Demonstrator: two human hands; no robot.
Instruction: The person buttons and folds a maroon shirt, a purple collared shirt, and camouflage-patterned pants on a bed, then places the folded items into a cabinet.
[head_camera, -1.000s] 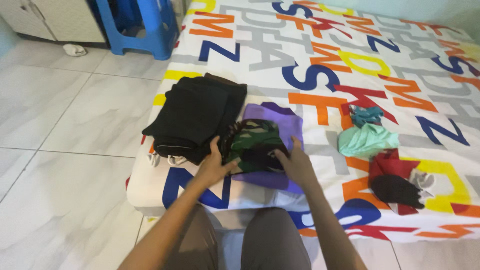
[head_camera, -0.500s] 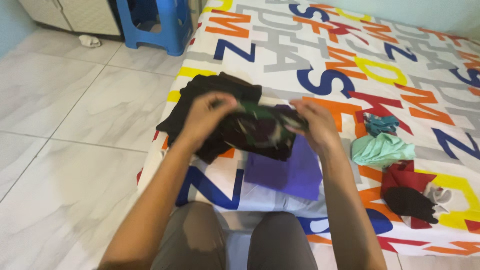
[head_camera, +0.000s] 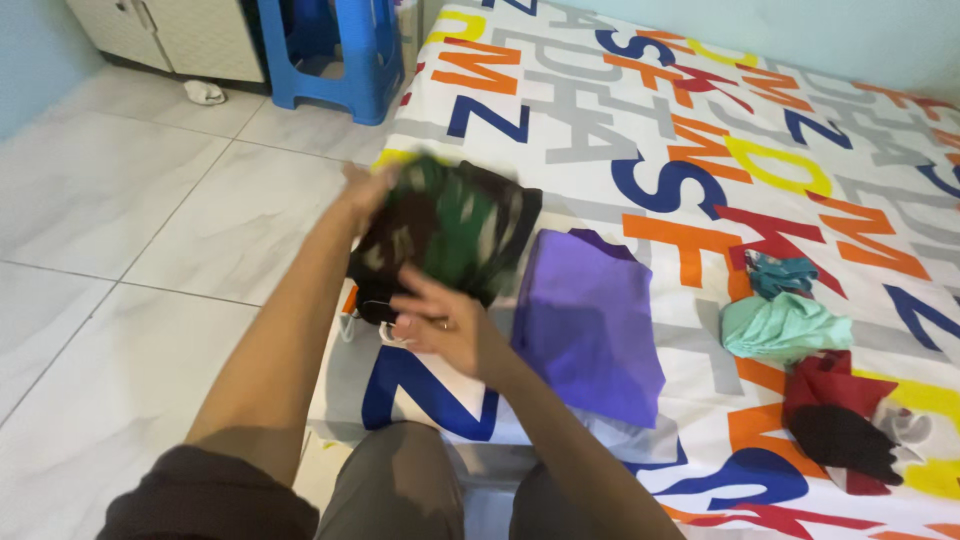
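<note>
Since the frame half a second earlier, we had carried the camouflage garment (head_camera: 450, 230) off the purple cloth (head_camera: 590, 320) and over to the left, so that it lay on top of the black pile (head_camera: 375, 290) at the bed's near left corner. The purple cloth, which it had partly covered, now lay fully bare on the bed (head_camera: 600, 130).

Our left hand (head_camera: 365, 190) was at the far left edge of the garment, blurred by motion; it seemed to have the cloth in its grip, though we could not tell for sure. Our right hand (head_camera: 445, 325) hovered at the garment's near edge with its grip open, fingers spread and loose, holding nothing.

Just right of that open grip lay the purple cloth, flat and folded. Farther right, well apart, sat a crumpled mint-green garment (head_camera: 785, 328) with a small teal piece (head_camera: 782, 273) just beyond it, and nearer to us a red cloth (head_camera: 830, 380) with a dark item (head_camera: 840, 440) lying on it. Beyond the left hand, on the tiled floor (head_camera: 110, 220), stood a blue plastic stool (head_camera: 330, 55), with a small white rag (head_camera: 205, 92) to its left.
</note>
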